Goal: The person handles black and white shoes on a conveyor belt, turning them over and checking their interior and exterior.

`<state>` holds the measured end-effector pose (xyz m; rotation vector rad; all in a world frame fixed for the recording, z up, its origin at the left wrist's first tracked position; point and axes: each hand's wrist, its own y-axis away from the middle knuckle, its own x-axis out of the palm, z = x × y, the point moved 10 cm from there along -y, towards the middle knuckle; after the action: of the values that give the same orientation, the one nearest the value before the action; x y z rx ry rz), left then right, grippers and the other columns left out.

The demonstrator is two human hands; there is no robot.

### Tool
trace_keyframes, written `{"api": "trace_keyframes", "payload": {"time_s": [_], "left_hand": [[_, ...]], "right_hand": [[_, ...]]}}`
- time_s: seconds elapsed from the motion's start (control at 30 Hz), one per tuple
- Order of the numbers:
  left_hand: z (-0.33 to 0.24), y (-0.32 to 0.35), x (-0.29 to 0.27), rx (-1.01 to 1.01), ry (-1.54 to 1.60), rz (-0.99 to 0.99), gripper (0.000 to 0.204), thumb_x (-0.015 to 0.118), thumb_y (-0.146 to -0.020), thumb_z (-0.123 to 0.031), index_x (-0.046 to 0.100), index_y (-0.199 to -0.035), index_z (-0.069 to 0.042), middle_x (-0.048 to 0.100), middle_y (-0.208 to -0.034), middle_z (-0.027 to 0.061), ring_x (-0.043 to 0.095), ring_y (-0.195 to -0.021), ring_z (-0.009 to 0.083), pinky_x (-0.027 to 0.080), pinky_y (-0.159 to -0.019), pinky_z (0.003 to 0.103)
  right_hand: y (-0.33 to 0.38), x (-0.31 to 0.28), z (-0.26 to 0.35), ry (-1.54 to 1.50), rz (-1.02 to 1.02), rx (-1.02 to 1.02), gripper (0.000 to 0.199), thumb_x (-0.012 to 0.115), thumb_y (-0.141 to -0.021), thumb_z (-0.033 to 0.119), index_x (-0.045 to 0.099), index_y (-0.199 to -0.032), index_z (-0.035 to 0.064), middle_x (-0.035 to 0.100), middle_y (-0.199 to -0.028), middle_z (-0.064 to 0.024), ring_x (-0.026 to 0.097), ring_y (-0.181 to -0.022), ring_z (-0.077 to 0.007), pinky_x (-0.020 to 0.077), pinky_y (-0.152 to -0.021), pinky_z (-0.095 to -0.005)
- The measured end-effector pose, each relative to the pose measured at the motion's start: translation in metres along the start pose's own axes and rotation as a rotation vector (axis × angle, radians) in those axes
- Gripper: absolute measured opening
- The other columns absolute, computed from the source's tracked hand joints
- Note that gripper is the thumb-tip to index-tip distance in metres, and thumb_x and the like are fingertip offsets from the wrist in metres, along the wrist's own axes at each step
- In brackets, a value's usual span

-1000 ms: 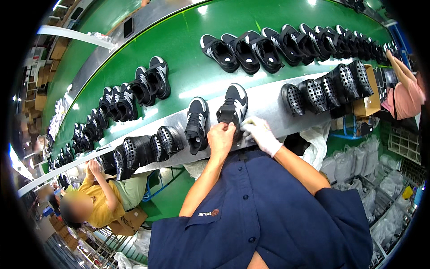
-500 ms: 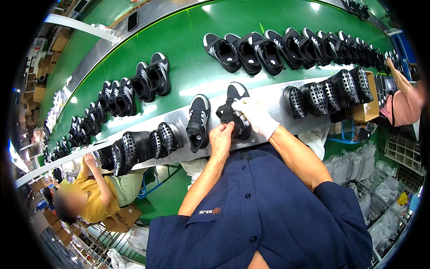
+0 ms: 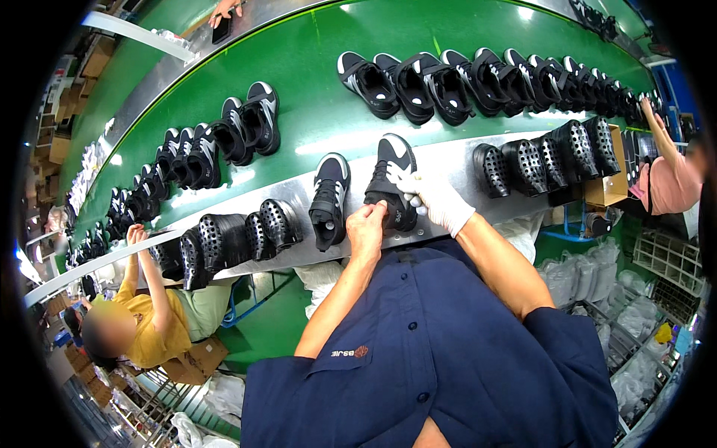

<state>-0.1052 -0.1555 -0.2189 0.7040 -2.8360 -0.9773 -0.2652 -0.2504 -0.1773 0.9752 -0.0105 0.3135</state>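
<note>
A black and grey sneaker (image 3: 393, 153) stands on the metal ledge in front of me, toe pointing away. My left hand (image 3: 366, 230), bare, pinches the sneaker's collar at its near left side. On the right, my right hand (image 3: 442, 203) wears a white glove, and its fingers grip the sneaker's side near the strap. Part of the heel and the opening is hidden behind my hands. Just left of it, a matching sneaker (image 3: 330, 190) stands untouched with its strap lying across.
Black perforated shoe forms (image 3: 573, 149) line the ledge (image 3: 441, 160) on both sides. Beyond it, rows of sneakers (image 3: 452, 89) stand on a green belt (image 3: 314, 89). Co-workers (image 3: 160, 310) sit left and right. Another person's hand (image 3: 225, 10) is by a phone at the far left.
The strap flap that stuck out to the sneaker's left now lies closer across it. My gloved fingers have spread lower along the shoe's side. Another person's hand has appeared by the phone.
</note>
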Motion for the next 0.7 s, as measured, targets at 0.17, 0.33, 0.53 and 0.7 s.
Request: {"api": "trace_keyframes", "payload": {"time_s": [0.17,0.33,0.53,0.7], "left_hand": [[0.003,-0.001,0.002,-0.012,0.047,0.009,0.026,0.075,-0.094,-0.020,0.075,-0.084,0.004,0.071,-0.080,0.0045,0.062,-0.076,0.0121,0.048,-0.076,0.028],[0.002,0.001,0.003,-0.029,0.067,-0.002,0.027,0.075,-0.094,-0.020,0.074,-0.083,0.004,0.070,-0.080,0.0042,0.061,-0.077,0.0120,0.047,-0.076,0.027],[0.003,0.000,0.004,-0.030,0.077,-0.002,0.027,0.076,-0.093,-0.021,0.074,-0.081,0.004,0.068,-0.078,0.0033,0.060,-0.076,0.0115,0.046,-0.074,0.028],[-0.008,0.005,0.009,0.026,-0.046,0.007,0.030,0.076,-0.094,-0.023,0.075,-0.084,0.005,0.069,-0.078,0.0034,0.060,-0.073,0.0123,0.047,-0.069,0.030]], "right_hand": [[-0.003,-0.009,-0.028,-0.040,-0.030,-0.032,0.016,0.074,-0.096,0.018,0.067,-0.090,0.0049,0.064,-0.075,-0.0010,0.055,-0.056,-0.0078,0.0431,-0.043,-0.0246],[0.004,-0.010,-0.032,0.037,-0.073,-0.100,0.014,0.072,-0.097,0.016,0.069,-0.095,0.0023,0.065,-0.077,-0.0030,0.058,-0.059,-0.0097,0.0464,-0.047,-0.0264],[0.001,-0.010,-0.041,0.119,-0.140,-0.108,0.019,0.074,-0.096,0.020,0.070,-0.094,0.0011,0.065,-0.074,-0.0035,0.059,-0.058,-0.0108,0.0489,-0.047,-0.0279],[0.000,-0.021,-0.047,0.247,-0.188,-0.063,0.024,0.075,-0.095,0.024,0.071,-0.095,0.0003,0.065,-0.072,-0.0051,0.059,-0.055,-0.0119,0.0483,-0.046,-0.0299]]}}
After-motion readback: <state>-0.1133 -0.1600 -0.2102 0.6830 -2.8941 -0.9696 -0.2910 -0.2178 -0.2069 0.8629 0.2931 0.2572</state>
